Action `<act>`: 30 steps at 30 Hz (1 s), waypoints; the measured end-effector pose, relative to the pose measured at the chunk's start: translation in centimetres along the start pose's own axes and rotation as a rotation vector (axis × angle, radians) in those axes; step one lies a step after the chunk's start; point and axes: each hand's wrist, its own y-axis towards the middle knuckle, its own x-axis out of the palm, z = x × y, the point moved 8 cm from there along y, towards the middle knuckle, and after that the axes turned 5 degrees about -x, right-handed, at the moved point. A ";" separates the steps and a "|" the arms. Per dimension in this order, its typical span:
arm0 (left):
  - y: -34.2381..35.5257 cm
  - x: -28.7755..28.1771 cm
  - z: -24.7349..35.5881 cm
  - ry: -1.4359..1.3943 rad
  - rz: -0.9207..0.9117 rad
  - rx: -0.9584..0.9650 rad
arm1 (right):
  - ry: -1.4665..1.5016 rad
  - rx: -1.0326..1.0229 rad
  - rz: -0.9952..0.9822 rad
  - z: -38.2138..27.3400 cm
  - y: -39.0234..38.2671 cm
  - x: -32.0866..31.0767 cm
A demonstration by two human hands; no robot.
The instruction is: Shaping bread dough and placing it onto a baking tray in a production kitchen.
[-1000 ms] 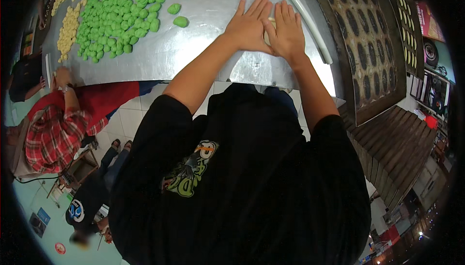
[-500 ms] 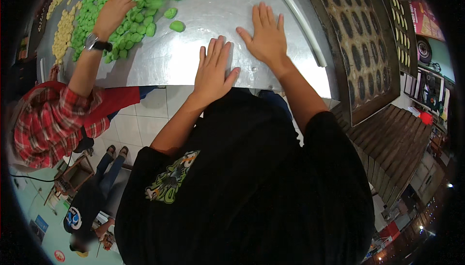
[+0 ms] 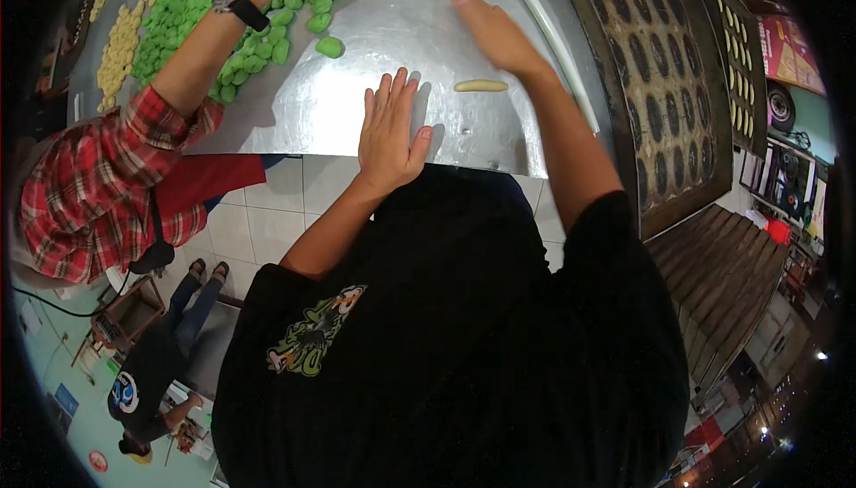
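One pale dough roll [image 3: 481, 86] lies shaped on the steel worktop [image 3: 357, 105], near its front edge, between the flat, open left hand [image 3: 390, 127] and the open, empty right hand [image 3: 496, 32]. Many green dough pieces [image 3: 223, 33] towards the far left corner look unrolled.

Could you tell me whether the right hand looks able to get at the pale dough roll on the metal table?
Probably yes. The dough roll lies bare on the metal table, just beside the open right hand, with nothing between them. The left hand rests flat, clear of it.
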 end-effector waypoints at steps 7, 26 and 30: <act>0.0 -0.2 0.4 0.041 0.022 -0.027 | 0.039 -0.199 -0.041 -0.3 -8.5 -2.9; 0.6 -0.5 0.4 0.257 0.112 -0.198 | -0.111 0.000 0.378 16.8 -4.2 -13.2; -0.4 -0.5 0.1 0.272 0.130 -0.211 | -0.111 0.117 0.434 16.7 -3.0 -13.0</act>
